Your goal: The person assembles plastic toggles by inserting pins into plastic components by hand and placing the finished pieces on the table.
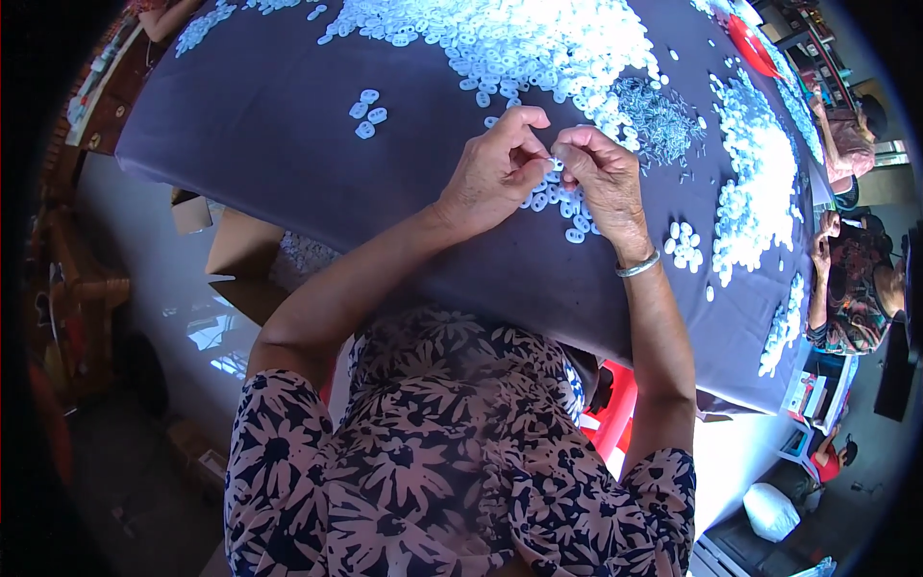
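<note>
My left hand point(493, 175) and my right hand point(608, 183) meet above the dark tablecloth, fingertips pinched together. Between them shows a small white plastic piece point(556, 164), gripped by the right thumb and fingers. Whatever the left fingertips pinch is too small to make out. Right below the hands lies a loose cluster of white oval pieces with holes point(575, 234). Beyond my right hand spreads a heap of thin, dark, shiny pins point(661, 120). A large pile of white oval pieces point(538, 43) covers the far part of the table.
Several white pieces point(367, 113) lie apart at the left. Smooth white ovals point(685, 247) sit right of my wrist, beside another bright pile point(755, 183). A red dish point(754, 46) stands far right. An open cardboard box point(245, 245) is below the table's left edge. Other people work at the right.
</note>
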A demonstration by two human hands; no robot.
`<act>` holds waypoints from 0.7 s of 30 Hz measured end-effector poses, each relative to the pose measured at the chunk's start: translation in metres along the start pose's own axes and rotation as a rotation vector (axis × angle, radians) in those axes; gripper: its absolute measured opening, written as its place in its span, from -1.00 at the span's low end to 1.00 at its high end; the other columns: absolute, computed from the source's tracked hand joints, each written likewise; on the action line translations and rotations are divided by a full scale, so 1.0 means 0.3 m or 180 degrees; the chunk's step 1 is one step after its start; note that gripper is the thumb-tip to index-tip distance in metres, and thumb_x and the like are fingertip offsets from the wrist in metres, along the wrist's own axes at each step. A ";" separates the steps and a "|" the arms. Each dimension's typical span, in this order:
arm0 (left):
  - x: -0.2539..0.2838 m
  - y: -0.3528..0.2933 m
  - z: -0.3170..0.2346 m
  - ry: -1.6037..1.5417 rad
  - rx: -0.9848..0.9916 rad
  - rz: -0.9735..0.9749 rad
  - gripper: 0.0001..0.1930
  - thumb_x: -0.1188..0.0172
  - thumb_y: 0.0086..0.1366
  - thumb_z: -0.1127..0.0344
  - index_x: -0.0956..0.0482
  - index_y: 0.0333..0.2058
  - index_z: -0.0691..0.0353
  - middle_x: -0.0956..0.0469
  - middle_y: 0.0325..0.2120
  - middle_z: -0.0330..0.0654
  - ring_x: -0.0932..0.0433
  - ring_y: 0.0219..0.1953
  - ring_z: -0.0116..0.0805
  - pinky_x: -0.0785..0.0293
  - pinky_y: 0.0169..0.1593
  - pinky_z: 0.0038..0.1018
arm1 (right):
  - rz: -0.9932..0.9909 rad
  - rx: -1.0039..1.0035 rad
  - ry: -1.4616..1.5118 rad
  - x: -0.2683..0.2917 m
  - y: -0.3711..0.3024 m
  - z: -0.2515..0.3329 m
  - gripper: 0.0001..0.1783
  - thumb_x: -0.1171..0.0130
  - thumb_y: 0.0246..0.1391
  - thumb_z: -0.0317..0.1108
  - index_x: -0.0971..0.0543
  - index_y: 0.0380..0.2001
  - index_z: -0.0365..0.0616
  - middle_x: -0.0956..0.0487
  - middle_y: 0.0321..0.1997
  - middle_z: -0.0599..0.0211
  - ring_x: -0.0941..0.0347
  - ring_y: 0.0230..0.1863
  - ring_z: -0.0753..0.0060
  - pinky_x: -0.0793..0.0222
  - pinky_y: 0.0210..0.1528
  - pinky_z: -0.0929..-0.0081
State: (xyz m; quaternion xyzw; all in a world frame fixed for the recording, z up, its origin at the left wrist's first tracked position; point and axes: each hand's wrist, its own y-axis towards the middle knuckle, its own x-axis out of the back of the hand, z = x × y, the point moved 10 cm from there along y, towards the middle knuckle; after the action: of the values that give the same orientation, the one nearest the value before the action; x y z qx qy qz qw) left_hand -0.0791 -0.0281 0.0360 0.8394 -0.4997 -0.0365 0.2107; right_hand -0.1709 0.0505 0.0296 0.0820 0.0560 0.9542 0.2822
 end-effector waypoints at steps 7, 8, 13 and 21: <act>0.009 -0.002 0.007 0.0039 0.0123 -0.0019 -0.60 -0.17 0.17 0.57 -0.28 -0.03 0.23 -0.52 -0.47 -0.28 -0.47 -0.41 -0.63 -0.40 -0.34 -0.67 | 0.0118 0.0077 0.0055 -0.005 -0.001 0.003 -0.90 -0.13 0.14 -0.41 -0.56 -0.35 -0.21 -0.46 -0.47 0.54 -0.31 -0.53 0.77 -0.30 -0.49 0.74; 0.008 -0.003 0.008 0.0033 0.0142 -0.0017 -0.60 -0.17 0.17 0.57 -0.28 -0.03 0.23 -0.52 -0.46 -0.28 -0.47 -0.41 -0.63 -0.40 -0.34 -0.67 | 0.0118 0.0076 0.0058 -0.005 -0.004 0.004 -0.90 -0.13 0.14 -0.41 -0.56 -0.35 -0.21 -0.46 -0.47 0.54 -0.31 -0.53 0.77 -0.30 -0.49 0.74; 0.008 -0.004 0.005 -0.0016 0.0010 -0.0038 -0.59 -0.17 0.17 0.56 -0.28 -0.02 0.23 -0.51 -0.47 -0.29 -0.47 -0.41 -0.63 -0.40 -0.34 -0.67 | 0.0034 0.0066 -0.0019 0.000 -0.007 0.006 -0.89 -0.14 0.14 -0.40 -0.57 -0.34 -0.22 -0.48 -0.43 0.54 -0.31 -0.53 0.78 -0.30 -0.49 0.75; 0.008 0.003 -0.005 0.0097 0.0059 -0.0017 -0.58 -0.17 0.17 0.56 -0.27 -0.02 0.24 -0.52 -0.47 -0.28 -0.48 -0.39 -0.61 -0.41 -0.33 -0.66 | -0.0019 0.0277 -0.0114 -0.006 -0.001 0.023 -0.91 -0.13 0.14 -0.43 -0.56 -0.34 -0.22 -0.48 -0.45 0.54 -0.32 -0.53 0.78 -0.30 -0.49 0.76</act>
State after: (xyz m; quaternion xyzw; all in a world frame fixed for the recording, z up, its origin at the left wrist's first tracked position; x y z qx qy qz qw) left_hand -0.0781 -0.0299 0.0381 0.8431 -0.4945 -0.0196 0.2103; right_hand -0.1679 0.0502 0.0361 0.1111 0.0926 0.9484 0.2822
